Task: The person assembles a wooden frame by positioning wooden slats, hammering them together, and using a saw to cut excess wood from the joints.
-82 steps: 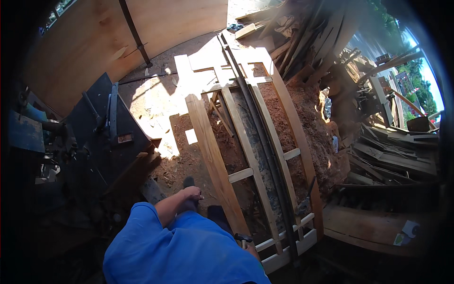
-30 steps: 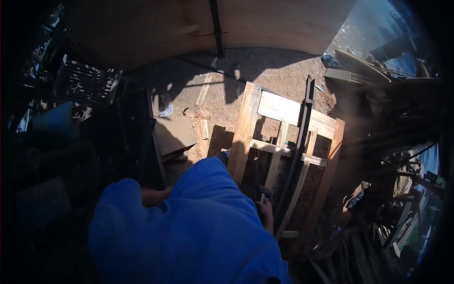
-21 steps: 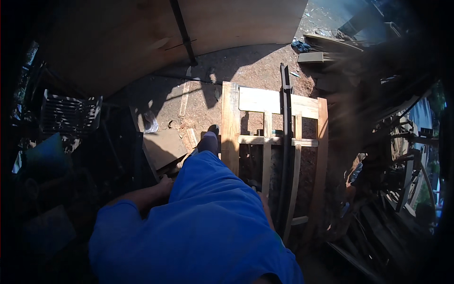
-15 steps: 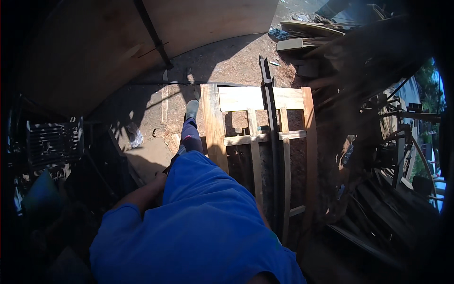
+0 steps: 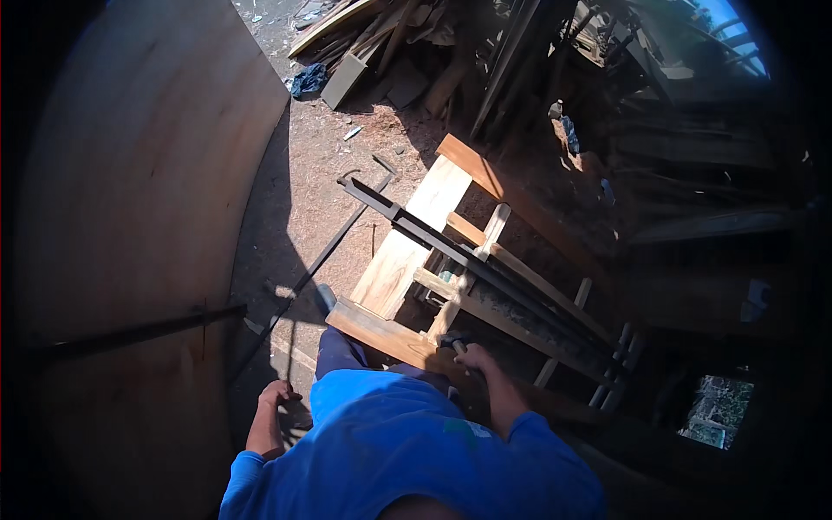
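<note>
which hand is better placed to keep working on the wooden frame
Right, probably. The right hand is already at the wooden frame, closed around a dark tool handle by its near plank. The left hand hangs off to the side over bare ground, apart from the frame.

The right hand (image 5: 475, 357) now grips a tool on the wooden frame's (image 5: 407, 260) near edge; the left hand (image 5: 276, 399) hangs free.

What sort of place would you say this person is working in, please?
Probably an outdoor wood yard or carpentry site: a wooden frame lies on bare dirt, scrap timber is piled behind, and a big plywood sheet stands at the left.
</note>
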The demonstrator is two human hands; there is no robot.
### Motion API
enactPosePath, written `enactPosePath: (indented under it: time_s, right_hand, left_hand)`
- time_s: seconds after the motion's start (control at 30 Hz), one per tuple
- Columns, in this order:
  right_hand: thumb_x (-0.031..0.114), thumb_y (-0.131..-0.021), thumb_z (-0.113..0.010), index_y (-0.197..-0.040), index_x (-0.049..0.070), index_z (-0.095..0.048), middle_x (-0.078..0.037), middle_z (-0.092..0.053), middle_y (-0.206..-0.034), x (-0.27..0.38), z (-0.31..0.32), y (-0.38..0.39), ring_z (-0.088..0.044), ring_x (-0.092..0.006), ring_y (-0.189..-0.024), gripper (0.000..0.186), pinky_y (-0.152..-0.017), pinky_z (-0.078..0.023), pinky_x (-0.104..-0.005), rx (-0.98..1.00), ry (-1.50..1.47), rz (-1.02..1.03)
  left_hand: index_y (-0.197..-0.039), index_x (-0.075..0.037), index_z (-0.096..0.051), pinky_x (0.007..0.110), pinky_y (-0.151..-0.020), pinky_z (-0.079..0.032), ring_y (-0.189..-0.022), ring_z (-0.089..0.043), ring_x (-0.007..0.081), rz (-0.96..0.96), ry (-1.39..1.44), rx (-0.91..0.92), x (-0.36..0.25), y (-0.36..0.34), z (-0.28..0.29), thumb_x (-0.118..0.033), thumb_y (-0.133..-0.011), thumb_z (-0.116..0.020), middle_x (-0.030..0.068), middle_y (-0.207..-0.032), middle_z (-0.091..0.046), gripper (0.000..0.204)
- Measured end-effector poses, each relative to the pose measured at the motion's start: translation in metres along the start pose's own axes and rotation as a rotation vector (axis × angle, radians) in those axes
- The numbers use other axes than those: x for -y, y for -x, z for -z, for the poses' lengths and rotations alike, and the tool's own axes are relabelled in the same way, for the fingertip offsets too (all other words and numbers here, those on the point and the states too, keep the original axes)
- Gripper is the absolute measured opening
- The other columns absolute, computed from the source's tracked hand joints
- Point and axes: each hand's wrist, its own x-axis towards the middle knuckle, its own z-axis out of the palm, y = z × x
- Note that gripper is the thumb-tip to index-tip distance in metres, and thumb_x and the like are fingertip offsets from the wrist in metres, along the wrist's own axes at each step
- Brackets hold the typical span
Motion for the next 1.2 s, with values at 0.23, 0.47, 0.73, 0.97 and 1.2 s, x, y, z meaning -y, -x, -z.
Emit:
enactPosePath:
  time_s: [0.23,0.47,0.73,0.97,1.2]
  right_hand:
    - [0.021,-0.082,-0.074,-0.093,0.000,-0.065,-0.007,-0.060,-0.064,0.150,-0.054,-0.015,-0.062,-0.0185,-0.052,0.025,-0.050,-0.052,-0.0365,-0.189,-0.987,0.023]
    - [0.021,-0.081,-0.072,-0.108,-0.004,-0.061,-0.011,-0.064,-0.069,0.034,-0.087,-0.132,-0.064,-0.0222,-0.052,0.037,-0.050,-0.053,-0.0380,-0.637,-1.182,-0.171]
    - [0.035,-0.080,-0.073,-0.127,-0.009,-0.052,-0.031,-0.059,-0.124,0.087,-0.034,-0.192,-0.062,-0.0411,-0.113,0.068,-0.094,-0.051,-0.0454,-0.974,-1.247,-0.373]
    - [0.036,-0.085,-0.073,-0.133,-0.006,-0.049,-0.027,-0.062,-0.124,0.057,-0.020,-0.230,-0.062,-0.0396,-0.114,0.068,-0.095,-0.050,-0.0442,-1.002,-1.142,-0.495]
    - [0.025,-0.088,-0.068,-0.118,0.000,-0.060,-0.021,-0.064,-0.113,0.092,0.003,-0.206,-0.062,-0.0364,-0.107,0.040,-0.090,-0.049,-0.0433,-0.952,-0.808,-0.332]
  left_hand:
    - [-0.092,-0.003,-0.070,0.032,-0.056,-0.047,-0.065,-0.064,0.0191,-0.170,0.486,-0.071,0.080,0.046,0.274,-0.040,-0.090,-0.065,0.0046,-0.072,-0.067,0.037]
    - [-0.104,0.001,-0.068,0.045,-0.083,-0.052,-0.096,-0.068,0.0371,-0.309,-0.047,-0.450,-0.133,0.012,0.326,-0.043,-0.095,-0.058,0.0221,-0.099,-0.070,0.046]
    - [-0.109,0.000,-0.065,0.029,-0.080,-0.052,-0.092,-0.066,0.0152,-0.334,0.318,0.011,-0.304,-0.001,0.300,-0.039,-0.101,-0.057,0.0067,-0.096,-0.070,0.040]
    - [-0.103,-0.004,-0.067,0.030,-0.076,-0.052,-0.079,-0.065,0.0148,-0.657,-0.010,0.278,-0.346,-0.199,0.289,-0.029,-0.100,-0.056,0.0056,-0.089,-0.069,0.027]
    - [-0.130,-0.003,-0.054,0.047,-0.089,-0.052,-0.101,-0.064,0.0317,-0.830,0.557,-0.331,-0.287,-0.338,0.273,-0.027,-0.096,-0.060,0.0156,-0.111,-0.066,0.041]
